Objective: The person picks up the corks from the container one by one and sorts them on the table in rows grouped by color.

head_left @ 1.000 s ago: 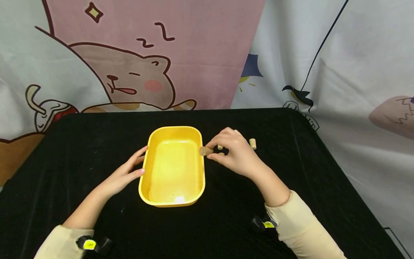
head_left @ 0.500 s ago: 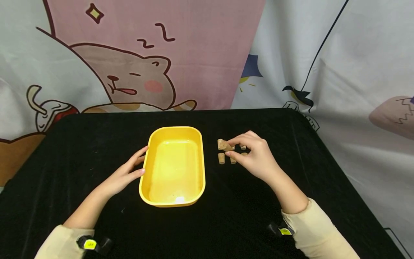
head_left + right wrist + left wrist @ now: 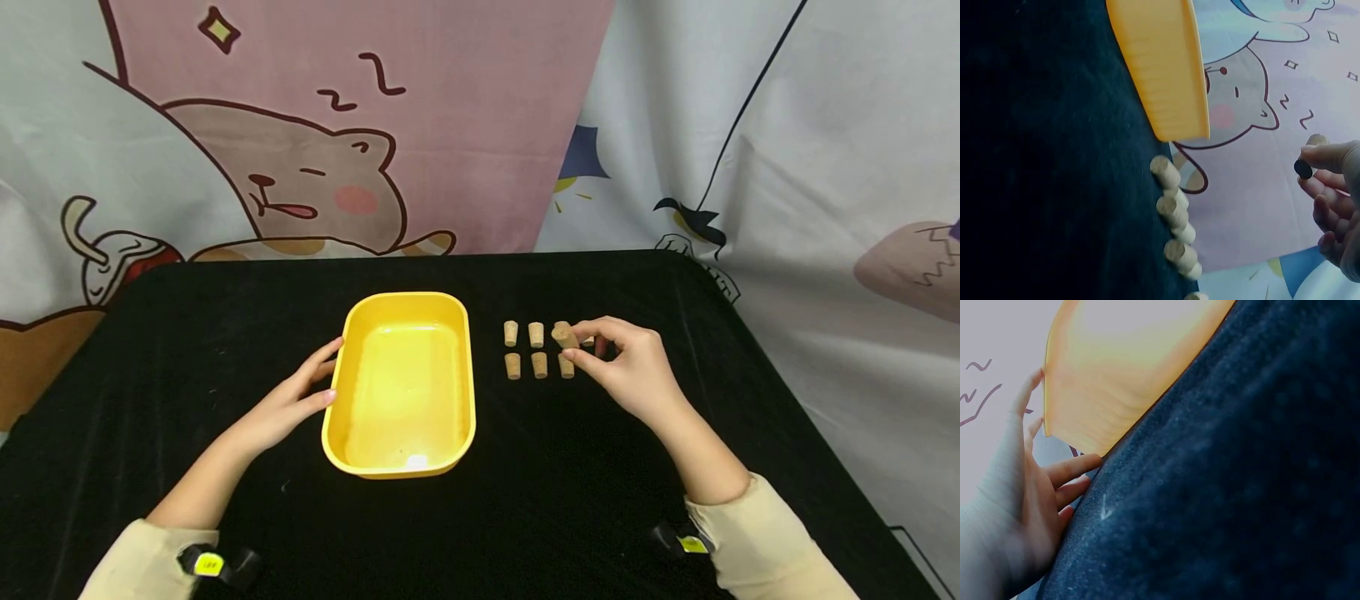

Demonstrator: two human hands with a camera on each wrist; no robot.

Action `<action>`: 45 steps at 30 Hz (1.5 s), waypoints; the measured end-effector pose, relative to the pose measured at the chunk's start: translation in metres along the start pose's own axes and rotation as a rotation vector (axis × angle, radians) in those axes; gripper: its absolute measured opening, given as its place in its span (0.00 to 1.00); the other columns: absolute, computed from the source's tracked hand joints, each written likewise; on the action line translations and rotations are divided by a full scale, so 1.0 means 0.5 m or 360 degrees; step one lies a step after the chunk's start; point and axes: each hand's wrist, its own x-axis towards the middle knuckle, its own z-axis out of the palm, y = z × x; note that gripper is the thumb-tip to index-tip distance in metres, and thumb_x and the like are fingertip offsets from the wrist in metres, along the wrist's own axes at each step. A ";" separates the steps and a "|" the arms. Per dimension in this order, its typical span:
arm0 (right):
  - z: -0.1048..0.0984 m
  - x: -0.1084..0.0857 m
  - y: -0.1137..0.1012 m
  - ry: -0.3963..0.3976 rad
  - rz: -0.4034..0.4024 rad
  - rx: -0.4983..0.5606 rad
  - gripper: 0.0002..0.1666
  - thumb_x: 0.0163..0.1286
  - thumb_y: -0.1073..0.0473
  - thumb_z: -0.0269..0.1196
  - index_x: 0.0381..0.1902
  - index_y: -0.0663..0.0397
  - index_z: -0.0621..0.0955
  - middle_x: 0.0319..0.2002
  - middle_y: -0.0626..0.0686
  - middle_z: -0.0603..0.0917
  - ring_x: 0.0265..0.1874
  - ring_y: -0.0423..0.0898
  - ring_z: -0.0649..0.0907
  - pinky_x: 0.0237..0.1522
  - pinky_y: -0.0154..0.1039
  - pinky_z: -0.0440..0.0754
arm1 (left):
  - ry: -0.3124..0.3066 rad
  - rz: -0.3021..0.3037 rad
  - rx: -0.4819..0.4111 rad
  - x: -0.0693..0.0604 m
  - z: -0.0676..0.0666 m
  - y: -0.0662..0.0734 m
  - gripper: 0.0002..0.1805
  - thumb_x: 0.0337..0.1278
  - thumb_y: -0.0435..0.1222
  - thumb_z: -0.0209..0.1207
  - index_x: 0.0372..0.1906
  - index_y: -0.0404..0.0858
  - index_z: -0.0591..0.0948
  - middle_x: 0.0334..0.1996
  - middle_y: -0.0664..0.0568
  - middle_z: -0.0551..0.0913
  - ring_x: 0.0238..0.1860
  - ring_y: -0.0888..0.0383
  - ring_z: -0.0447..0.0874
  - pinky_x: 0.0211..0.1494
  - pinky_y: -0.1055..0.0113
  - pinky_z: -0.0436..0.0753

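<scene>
My right hand (image 3: 633,362) pinches a tapered cork stopper (image 3: 565,337) between thumb and fingertips, raised over the other corks. In the right wrist view the held cork (image 3: 1317,140) shows a dark end. Below it, small corks stand in two rows, such as a front cork (image 3: 512,367) and a back cork (image 3: 511,333); the hand partly hides those at the right. My left hand (image 3: 288,408) touches the left side of a yellow tray (image 3: 474,400), its fingers fairly straight. In the left wrist view, fingertips (image 3: 1094,461) lie at the tray's lower edge.
A black cloth (image 3: 510,533) covers the table. The tray's floor (image 3: 408,383) is bare. Behind the table's far edge hangs a printed curtain (image 3: 480,125) with a sleeping bear. Each wrist wears a small black camera, such as the right one (image 3: 671,542).
My right hand has moved right with the cork, from the tray's right rim to above the right part of the cork rows, uncovering several corks. The left hand and tray stay put.
</scene>
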 end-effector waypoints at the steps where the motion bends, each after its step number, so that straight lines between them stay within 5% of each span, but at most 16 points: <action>1: -0.002 -0.002 0.005 0.0005 0.0022 -0.0010 0.10 0.53 0.65 0.73 0.34 0.53 0.85 0.34 0.47 0.85 0.24 0.39 0.75 0.19 0.32 0.68 | 0.0000 0.0000 0.0001 0.000 0.000 0.000 0.36 0.71 0.35 0.47 0.77 0.52 0.46 0.70 0.32 0.54 0.66 0.30 0.57 0.56 0.33 0.67; 17: -0.004 -0.038 0.072 -0.0048 0.0463 -0.0155 0.09 0.57 0.60 0.71 0.35 0.57 0.84 0.29 0.50 0.84 0.18 0.45 0.74 0.16 0.34 0.69 | 0.0000 -0.0015 0.0011 -0.001 0.000 0.007 0.36 0.71 0.36 0.47 0.77 0.52 0.46 0.70 0.31 0.54 0.66 0.30 0.57 0.56 0.33 0.67; 31: 0.019 -0.057 0.123 -0.0124 0.0737 -0.0032 0.12 0.60 0.57 0.69 0.36 0.61 0.84 0.32 0.56 0.84 0.22 0.46 0.77 0.21 0.34 0.74 | 0.0000 -0.0031 0.0013 0.000 0.001 0.006 0.36 0.71 0.36 0.48 0.77 0.52 0.46 0.70 0.32 0.54 0.66 0.31 0.57 0.56 0.33 0.67; 45: 0.039 -0.067 0.153 -0.0196 0.0846 0.0010 0.17 0.61 0.57 0.68 0.45 0.62 0.83 0.33 0.56 0.84 0.29 0.48 0.81 0.27 0.35 0.77 | -0.0001 -0.0014 0.0018 0.000 0.001 0.004 0.36 0.71 0.36 0.48 0.77 0.52 0.46 0.70 0.32 0.53 0.66 0.30 0.57 0.56 0.33 0.67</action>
